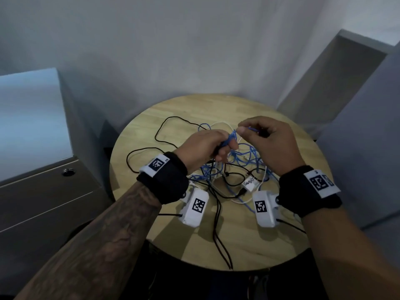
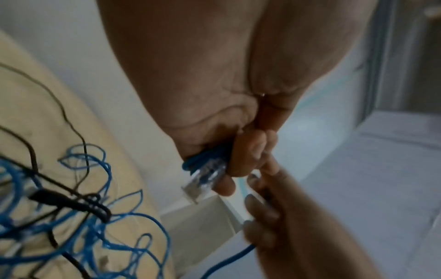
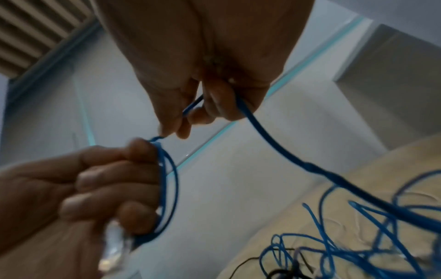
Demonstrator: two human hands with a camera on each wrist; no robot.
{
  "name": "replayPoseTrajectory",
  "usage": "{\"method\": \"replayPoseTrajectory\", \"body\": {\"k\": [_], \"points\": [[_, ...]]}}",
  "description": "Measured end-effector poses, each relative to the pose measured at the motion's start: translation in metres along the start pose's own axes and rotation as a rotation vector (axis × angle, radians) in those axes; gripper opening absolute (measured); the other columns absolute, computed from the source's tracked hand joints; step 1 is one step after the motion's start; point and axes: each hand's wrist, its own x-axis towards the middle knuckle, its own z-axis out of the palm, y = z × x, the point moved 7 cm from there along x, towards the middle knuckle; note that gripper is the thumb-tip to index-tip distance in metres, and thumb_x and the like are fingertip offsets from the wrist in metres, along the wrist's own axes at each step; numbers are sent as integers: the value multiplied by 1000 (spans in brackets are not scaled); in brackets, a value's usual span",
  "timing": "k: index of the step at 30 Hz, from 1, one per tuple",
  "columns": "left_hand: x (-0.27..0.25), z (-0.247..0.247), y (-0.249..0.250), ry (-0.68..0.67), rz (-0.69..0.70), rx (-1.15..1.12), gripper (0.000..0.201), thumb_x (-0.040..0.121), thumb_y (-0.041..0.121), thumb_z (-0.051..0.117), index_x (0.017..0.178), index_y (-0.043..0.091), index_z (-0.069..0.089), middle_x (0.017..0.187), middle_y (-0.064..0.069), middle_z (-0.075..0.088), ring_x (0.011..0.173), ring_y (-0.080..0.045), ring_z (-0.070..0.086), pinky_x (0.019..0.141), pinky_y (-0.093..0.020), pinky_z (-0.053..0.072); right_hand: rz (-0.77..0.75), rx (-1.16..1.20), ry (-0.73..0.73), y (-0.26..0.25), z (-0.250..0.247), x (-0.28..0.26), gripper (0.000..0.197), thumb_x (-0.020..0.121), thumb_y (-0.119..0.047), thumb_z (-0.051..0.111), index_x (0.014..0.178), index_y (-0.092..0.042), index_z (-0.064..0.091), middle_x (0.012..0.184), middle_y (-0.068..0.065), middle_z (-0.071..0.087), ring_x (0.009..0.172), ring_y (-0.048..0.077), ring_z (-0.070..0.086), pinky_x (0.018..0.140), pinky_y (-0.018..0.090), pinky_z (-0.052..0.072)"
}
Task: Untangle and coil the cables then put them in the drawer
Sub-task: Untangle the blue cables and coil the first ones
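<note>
A tangle of blue cable (image 1: 249, 158), black cable (image 1: 164, 131) and white cable (image 1: 251, 199) lies on the round wooden table (image 1: 270, 241). My left hand (image 1: 207, 148) is raised above it, fingers curled round a few small blue loops (image 3: 168, 188) with the clear plug (image 2: 203, 179) sticking out below the fist. My right hand (image 1: 259, 137) is just to its right and pinches the same blue cable (image 3: 274, 141) between thumb and fingers. That strand runs down from the right hand into the pile.
A grey drawer cabinet (image 1: 43, 191) with a round lock stands left of the table, its drawers closed. A grey panel (image 1: 337, 83) leans in the right corner. Black cables (image 1: 223, 245) hang over the table's near edge.
</note>
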Motion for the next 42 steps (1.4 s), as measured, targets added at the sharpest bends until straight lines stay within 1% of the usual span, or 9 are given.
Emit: {"method": "replayPoseTrajectory", "body": {"k": [3, 8, 15, 18, 21, 26, 30, 38, 42], "points": [[-3, 3, 6, -68, -14, -323, 34, 103, 17, 28, 87, 6, 56, 59, 3, 33, 52, -12, 30, 68, -27, 45, 54, -3, -39, 19, 9, -1, 15, 96, -24, 66, 101, -18, 79, 78, -18, 71, 67, -3, 60, 69, 20, 48], [2, -32, 16, 63, 121, -879, 30, 103, 15, 28, 102, 4, 56, 67, 5, 50, 58, -8, 50, 86, -30, 50, 98, -117, -380, 31, 58, -28, 22, 103, -24, 53, 118, -27, 69, 61, -7, 61, 50, 10, 51, 53, 30, 46], [2, -72, 6, 366, 254, -514, 25, 105, 11, 37, 112, -5, 56, 79, -3, 61, 71, -16, 61, 86, -33, 53, -58, -232, -373, -3, 49, -33, 32, 92, -46, 60, 77, -18, 60, 66, 8, 61, 62, 27, 58, 63, 46, 52], [-1, -65, 11, 407, 299, -94, 24, 103, 7, 41, 106, -8, 60, 81, -8, 62, 72, -16, 63, 77, -27, 52, -73, -193, -289, -19, 34, -26, 10, 92, -27, 68, 86, -22, 73, 68, 2, 65, 63, 22, 58, 60, 39, 50], [-1, -34, 14, 279, 252, 294, 24, 103, 4, 42, 92, -2, 63, 76, -8, 63, 63, -4, 62, 66, -14, 47, -171, -162, -133, -40, 17, -17, 15, 91, -10, 66, 91, -22, 75, 78, -9, 68, 66, 9, 58, 61, 24, 46], [0, -3, 1, 21, 87, 2, 36, 107, 17, 33, 102, -6, 61, 76, -13, 58, 64, -22, 55, 66, -29, 46, -162, -51, 50, -30, 1, 3, 14, 93, -15, 68, 98, -28, 71, 80, -1, 66, 64, 18, 54, 60, 29, 43], [-5, 4, 7, -119, 55, -226, 31, 103, 14, 34, 105, -5, 58, 70, -5, 45, 60, -18, 44, 71, -34, 44, -89, -8, 69, -8, 2, 11, 5, 95, -19, 67, 97, -21, 72, 90, -5, 71, 78, 4, 59, 72, 27, 47], [-1, -35, 17, 64, 141, -850, 29, 104, 17, 30, 98, 5, 56, 68, 5, 50, 59, -7, 51, 80, -29, 56, 155, 34, -479, 8, 64, -27, 30, 98, -14, 63, 127, -20, 58, 73, 6, 66, 50, 17, 63, 55, 33, 55], [3, -63, 3, 314, 204, -848, 25, 105, 16, 35, 97, 5, 57, 74, 2, 61, 67, -9, 63, 85, -29, 57, 185, -84, -607, 7, 75, -43, 13, 102, -19, 57, 112, -13, 63, 63, 4, 66, 43, 20, 53, 47, 29, 46]]}}
